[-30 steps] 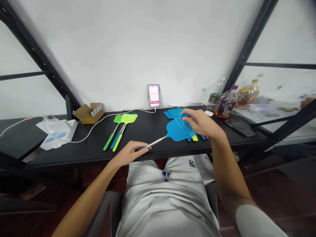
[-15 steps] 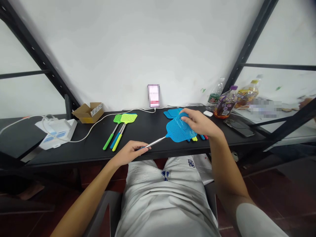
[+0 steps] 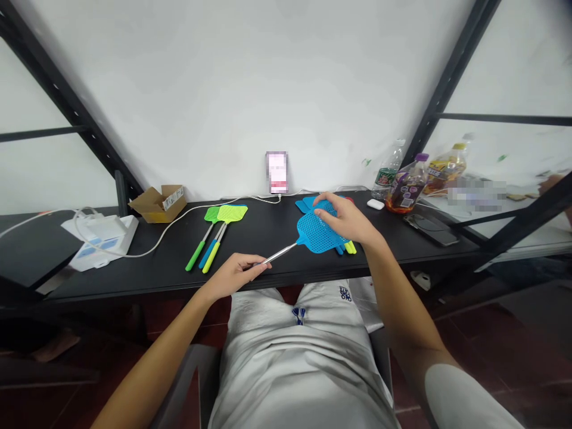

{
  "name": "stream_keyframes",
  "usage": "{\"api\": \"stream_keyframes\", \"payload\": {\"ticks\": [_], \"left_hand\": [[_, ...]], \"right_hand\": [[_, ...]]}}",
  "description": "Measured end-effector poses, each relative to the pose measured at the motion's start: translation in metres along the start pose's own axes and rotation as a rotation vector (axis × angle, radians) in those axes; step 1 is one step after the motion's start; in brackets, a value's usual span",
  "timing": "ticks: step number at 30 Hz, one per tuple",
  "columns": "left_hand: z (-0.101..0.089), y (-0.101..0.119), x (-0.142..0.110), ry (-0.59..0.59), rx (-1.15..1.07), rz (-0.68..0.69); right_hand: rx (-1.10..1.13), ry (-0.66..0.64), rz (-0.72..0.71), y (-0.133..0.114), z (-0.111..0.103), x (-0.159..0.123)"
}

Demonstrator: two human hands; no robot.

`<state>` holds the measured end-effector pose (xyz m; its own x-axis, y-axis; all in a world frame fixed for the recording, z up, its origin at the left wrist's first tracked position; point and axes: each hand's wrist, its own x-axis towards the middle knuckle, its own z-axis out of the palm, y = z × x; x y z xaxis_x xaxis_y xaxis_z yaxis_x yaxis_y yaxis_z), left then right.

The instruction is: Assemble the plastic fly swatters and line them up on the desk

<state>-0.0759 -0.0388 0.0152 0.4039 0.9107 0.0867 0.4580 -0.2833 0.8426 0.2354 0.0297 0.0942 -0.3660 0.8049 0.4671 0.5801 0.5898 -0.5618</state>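
RH point(image 3: 346, 220) nearer LH point(image 3: 239, 275) than b4, on blue flyswatter point(image 3: 316, 235), can't tell grip; LH holding it. Swatter pile point(image 3: 305, 205) beyond RH, bottles point(image 3: 409, 186) R.

This is an indoor room fitted with a simple work station; whether it belongs to a home, an office or a small workshop cannot be told. A long black worktop point(image 3: 263, 232) runs along a plain white wall point(image 3: 286, 77) with small green marks, between black metal posts point(image 3: 58, 92) with holes along them. The floor point(image 3: 496, 357) is dark red tile, and the person sits on a grey chair point(image 3: 210, 360). Everyday clutter suggests casual use: a propped phone point(image 3: 277, 173) on a cable point(image 3: 201, 207), an opened carton point(image 3: 158, 205), drink bottles point(image 3: 407, 182). Swatters point(image 3: 232, 213) in several colours lie grouped among it.
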Motion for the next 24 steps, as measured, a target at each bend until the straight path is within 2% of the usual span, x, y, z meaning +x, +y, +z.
{"api": "stream_keyframes", "payload": {"ticks": [9, 13, 20, 24], "left_hand": [[-0.003, 0.001, 0.001, -0.072, -0.076, -0.029], [-0.005, 0.001, 0.000, -0.092, -0.111, -0.036], [-0.002, 0.001, 0.000, -0.043, -0.102, -0.028], [-0.002, -0.001, 0.000, -0.049, -0.155, -0.033]], "right_hand": [[0.030, 0.056, -0.136, 0.001, 0.006, -0.001], [0.049, 0.070, -0.151, 0.001, 0.010, -0.001], [0.045, 0.009, -0.062, 0.004, 0.012, 0.002], [0.288, 0.089, 0.065, 0.007, 0.016, 0.007]]}}
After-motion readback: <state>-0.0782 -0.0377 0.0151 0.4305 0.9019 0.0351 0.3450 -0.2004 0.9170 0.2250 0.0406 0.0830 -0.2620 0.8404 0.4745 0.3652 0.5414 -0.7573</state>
